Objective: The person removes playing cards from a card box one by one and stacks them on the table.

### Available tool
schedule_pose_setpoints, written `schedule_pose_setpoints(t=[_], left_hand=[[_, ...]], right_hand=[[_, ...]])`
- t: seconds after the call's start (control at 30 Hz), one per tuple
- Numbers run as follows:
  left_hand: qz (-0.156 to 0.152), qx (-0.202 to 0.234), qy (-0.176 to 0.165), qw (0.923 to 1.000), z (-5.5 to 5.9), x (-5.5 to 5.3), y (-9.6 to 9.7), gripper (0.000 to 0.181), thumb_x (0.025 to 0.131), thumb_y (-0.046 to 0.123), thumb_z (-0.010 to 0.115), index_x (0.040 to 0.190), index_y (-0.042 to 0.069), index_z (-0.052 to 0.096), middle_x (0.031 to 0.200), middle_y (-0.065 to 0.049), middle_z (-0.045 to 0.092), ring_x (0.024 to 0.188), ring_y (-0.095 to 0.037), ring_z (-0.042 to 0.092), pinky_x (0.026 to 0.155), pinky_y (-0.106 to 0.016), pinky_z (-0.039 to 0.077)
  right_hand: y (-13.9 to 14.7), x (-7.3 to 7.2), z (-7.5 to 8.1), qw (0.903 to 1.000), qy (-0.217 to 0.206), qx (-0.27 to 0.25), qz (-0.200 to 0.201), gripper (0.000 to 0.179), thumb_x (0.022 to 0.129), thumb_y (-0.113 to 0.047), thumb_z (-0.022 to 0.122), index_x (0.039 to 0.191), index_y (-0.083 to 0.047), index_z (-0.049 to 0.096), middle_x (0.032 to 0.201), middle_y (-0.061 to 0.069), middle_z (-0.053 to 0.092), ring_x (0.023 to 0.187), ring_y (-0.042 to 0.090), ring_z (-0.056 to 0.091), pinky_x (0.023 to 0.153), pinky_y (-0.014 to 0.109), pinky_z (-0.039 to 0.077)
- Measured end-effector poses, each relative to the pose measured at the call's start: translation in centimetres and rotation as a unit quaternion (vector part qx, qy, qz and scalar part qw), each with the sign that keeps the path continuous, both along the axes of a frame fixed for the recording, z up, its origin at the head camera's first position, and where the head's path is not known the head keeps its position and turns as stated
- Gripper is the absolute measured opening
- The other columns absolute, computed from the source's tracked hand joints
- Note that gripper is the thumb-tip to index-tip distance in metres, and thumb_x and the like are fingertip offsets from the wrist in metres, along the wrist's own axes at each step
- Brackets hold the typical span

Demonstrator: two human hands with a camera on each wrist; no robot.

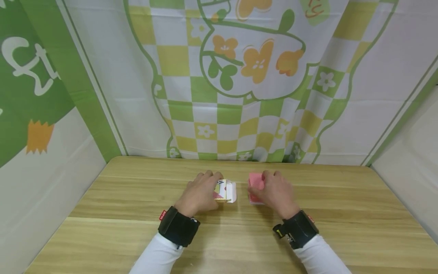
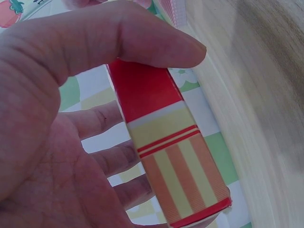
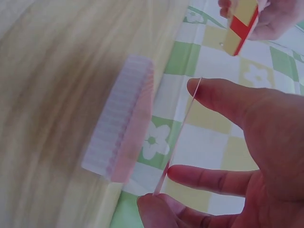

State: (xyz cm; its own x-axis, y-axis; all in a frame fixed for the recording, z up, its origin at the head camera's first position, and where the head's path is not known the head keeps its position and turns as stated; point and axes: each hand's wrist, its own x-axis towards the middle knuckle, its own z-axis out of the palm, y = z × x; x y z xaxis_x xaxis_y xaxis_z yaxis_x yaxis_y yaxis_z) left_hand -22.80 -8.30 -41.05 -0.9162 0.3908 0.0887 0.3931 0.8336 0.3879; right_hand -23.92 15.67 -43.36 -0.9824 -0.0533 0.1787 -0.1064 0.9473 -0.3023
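Observation:
My left hand grips a playing-card box, thumb on one side and fingers on the other. The box's white flap stands open toward the right. Red and striped printing covers the side of the box in the left wrist view. My right hand pinches a thin playing card by its edges between thumb and fingers. Beside that card, apart from it, a stack of red-backed playing cards stands on the table. From the head view, the right hand partly hides the red-backed cards.
A wooden table lies under both hands. Behind it hangs a green, yellow and white checked curtain with flowers. Printed cloth closes the left side, and a pale wall the right.

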Motion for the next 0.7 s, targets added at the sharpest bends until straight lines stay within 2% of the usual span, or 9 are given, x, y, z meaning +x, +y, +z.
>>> schedule_pose_setpoints(t=[0.7], left_hand=[[0.002,-0.002,-0.003,1.0,0.1,0.1,0.1,0.067,0.066,0.004,0.085,0.128,0.01,0.061,0.113,-0.01,0.061,0.102,-0.031,0.055,0.083,-0.057,0.048]], right_hand=[[-0.3,0.0,-1.5,0.9997,0.024,0.002,-0.005,0.048,0.079,-0.047,0.08,0.093,-0.003,0.063,0.085,0.016,0.056,0.066,0.03,0.055,0.05,0.043,0.046]])
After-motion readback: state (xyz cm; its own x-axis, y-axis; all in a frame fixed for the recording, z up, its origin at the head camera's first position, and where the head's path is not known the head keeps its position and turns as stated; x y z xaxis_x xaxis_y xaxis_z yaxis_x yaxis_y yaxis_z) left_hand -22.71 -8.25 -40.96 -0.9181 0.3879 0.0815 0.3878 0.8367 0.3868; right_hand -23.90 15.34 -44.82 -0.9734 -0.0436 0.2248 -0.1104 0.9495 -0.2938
